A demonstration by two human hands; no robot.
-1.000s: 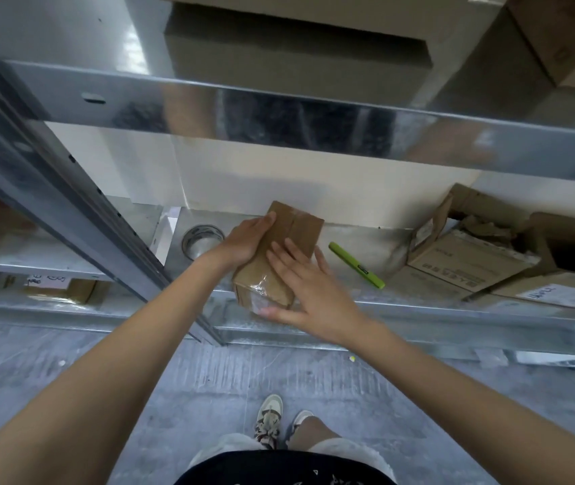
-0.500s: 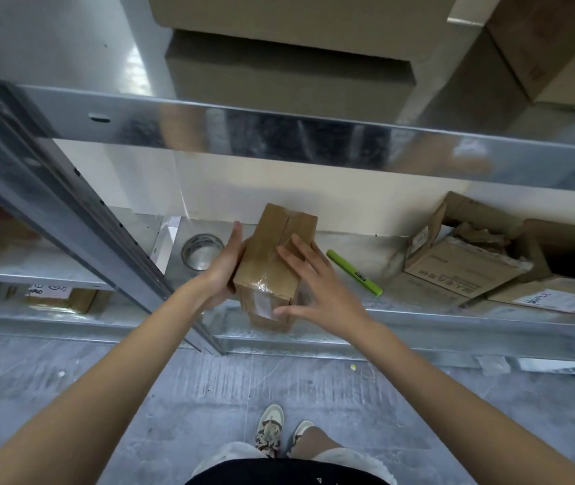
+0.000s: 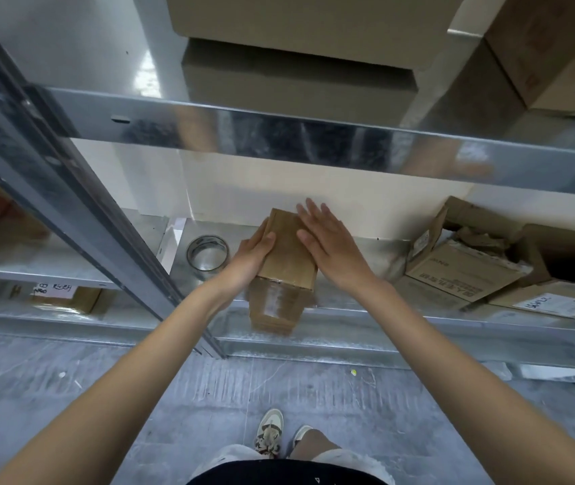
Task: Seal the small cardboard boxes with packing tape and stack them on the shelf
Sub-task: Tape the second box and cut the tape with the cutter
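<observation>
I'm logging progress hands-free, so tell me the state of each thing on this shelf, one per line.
Small box: closed, glossy tape on its near end, resting on the shelf.
Left hand: grips the box's left side.
Right hand: flat, fingers straight against the box's right side.
Tape roll: lying flat, untouched.
Open box: flaps up, unsealed.

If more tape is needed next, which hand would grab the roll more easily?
Probably the left hand: the tape roll lies just beside it on the shelf, while the right hand rests flat on the box, farther away.
</observation>
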